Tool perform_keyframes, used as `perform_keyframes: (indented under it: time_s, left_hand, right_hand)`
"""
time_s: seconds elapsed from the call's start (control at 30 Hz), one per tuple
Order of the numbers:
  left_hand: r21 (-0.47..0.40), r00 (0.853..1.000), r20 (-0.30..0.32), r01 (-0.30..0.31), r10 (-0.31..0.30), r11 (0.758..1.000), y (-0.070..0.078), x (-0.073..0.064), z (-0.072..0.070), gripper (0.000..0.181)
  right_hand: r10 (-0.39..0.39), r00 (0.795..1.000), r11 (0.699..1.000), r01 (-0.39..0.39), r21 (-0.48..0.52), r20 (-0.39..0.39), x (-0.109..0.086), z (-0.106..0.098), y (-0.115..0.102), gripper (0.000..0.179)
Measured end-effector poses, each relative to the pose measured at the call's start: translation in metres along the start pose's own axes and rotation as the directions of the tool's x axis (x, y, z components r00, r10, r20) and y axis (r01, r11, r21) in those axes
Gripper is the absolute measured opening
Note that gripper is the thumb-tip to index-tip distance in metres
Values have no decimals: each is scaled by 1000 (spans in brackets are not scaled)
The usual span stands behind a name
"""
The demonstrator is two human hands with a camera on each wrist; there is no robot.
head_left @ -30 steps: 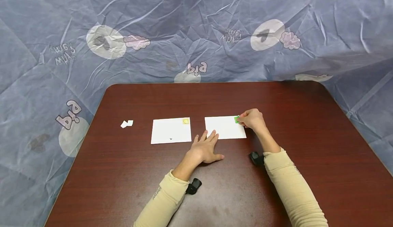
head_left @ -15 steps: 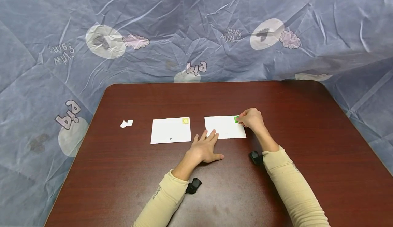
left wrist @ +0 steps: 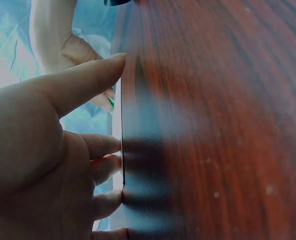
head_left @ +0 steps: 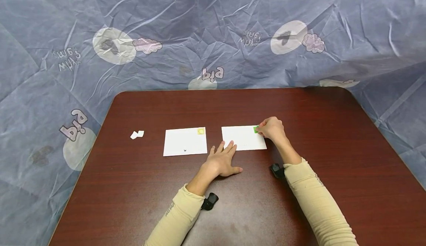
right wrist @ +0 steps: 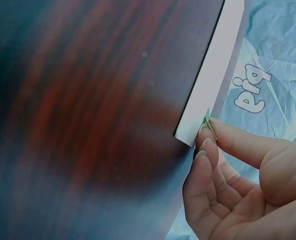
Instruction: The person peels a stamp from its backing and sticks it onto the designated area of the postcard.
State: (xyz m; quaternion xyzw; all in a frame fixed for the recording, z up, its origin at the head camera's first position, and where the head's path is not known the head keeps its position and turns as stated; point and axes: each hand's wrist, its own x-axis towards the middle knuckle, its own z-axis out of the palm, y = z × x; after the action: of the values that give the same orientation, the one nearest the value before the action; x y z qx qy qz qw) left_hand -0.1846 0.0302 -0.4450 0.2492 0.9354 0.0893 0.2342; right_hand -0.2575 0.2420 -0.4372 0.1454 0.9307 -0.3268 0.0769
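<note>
Two white envelopes lie side by side on the table. My left hand (head_left: 221, 162) rests with spread fingers on the lower left corner of the right envelope (head_left: 244, 137); in the left wrist view its fingertips (left wrist: 112, 145) touch the paper's near edge. At that envelope's upper right corner, my right hand (head_left: 273, 128) pinches a small green stamp (head_left: 256, 129) between thumb and fingers. The right wrist view shows the stamp (right wrist: 208, 116) partly hidden by the fingertips, at the envelope's surface. The left envelope (head_left: 181, 143) bears a yellow stamp (head_left: 201, 131) at its upper right.
Two small white paper pieces (head_left: 137, 134) lie at the far left of the brown table (head_left: 299, 201). A small dark mark (head_left: 185, 150) shows on the left envelope. Behind the table hangs a blue-grey printed sheet (head_left: 186, 24). Each wrist wears a black camera.
</note>
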Motion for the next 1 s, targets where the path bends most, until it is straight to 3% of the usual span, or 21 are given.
perform_keyframes:
  time_s: [0.47,0.73,1.0]
  left_hand:
    - [4,1000,-6,-5,5,1000,1,1,0,82]
    - [6,1000,-5,-5,5,1000,1,1,0,82]
    - [4,1000,-6,-3,3,1000,2,1,0,82]
  right_hand:
    - [8,1000,989,-11,-147,-23,-4,0,-1,22]
    - [13,1000,987,-14,-162,-10,-4,-4,3,28]
    - [-106,993,970,113,-213,44,1,-7,9,56]
